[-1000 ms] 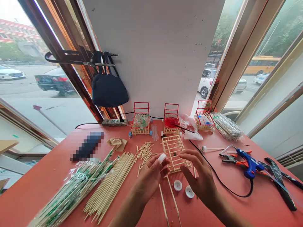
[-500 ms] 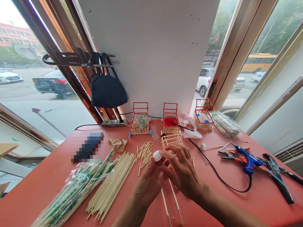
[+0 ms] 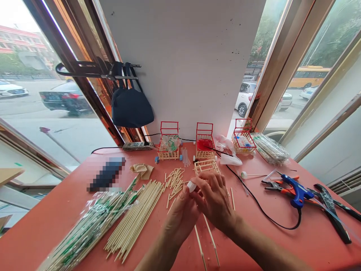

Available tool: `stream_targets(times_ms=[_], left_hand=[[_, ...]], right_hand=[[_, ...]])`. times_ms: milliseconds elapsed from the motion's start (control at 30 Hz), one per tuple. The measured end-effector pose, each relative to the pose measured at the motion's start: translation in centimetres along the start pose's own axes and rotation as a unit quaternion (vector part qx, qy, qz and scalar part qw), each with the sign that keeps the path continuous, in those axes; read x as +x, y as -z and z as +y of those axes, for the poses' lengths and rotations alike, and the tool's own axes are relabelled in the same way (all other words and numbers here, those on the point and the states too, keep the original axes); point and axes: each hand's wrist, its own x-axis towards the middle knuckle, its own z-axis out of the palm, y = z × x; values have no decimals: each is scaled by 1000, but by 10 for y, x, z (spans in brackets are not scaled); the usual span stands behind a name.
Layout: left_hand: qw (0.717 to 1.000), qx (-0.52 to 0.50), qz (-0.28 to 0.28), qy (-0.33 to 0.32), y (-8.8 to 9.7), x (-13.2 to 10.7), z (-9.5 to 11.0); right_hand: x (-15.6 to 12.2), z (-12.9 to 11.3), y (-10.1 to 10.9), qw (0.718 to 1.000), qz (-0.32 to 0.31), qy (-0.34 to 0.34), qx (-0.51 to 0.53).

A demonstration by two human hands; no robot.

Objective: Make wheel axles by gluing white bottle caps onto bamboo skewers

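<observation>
A white bottle cap (image 3: 191,186) is pinched between both hands over the middle of the table. The fingers of my left hand (image 3: 182,212) grip it from the lower left. My right hand (image 3: 218,201) is closed on its right side, with thumb and index finger at the cap. What lies behind the fingers is hidden. Just beyond my hands stands a small frame of wooden sticks (image 3: 207,165), partly covered by my right hand. Two long thin sticks (image 3: 211,239) lie on the table below my hands.
Bundled sticks (image 3: 135,222), a plastic-wrapped bundle (image 3: 93,226) and short stick pieces (image 3: 174,180) lie left. Small stick carts (image 3: 169,150) line the back. A blue glue gun (image 3: 299,192), its black cable (image 3: 262,210) and pliers (image 3: 272,184) lie right.
The cap has tilted slightly between my fingers and sits a little further right in view. The whole scene has shifted slightly right as well.
</observation>
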Motion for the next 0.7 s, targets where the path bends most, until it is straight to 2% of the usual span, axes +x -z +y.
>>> stream_targets(times_ms=[100,167,300,533,700], left_hand=[[998,47,30,-35,1,1,0],[989,102,68,-77,1,3,2],[951,218,143,-168,0,4,6],[922,303,144,-193,-10,-3,3],[903,342,156,-206,-7,-1,2]], right_hand=[[-1,-1,-2,1000,5,-8,10],[-2,-1,-5,1000,13,-22,16],[-5,-4,-8,998,19,-49,21],[-6,-6,-4,998,9,-50,36],[-9,-4,-8,997,2,-60,55]])
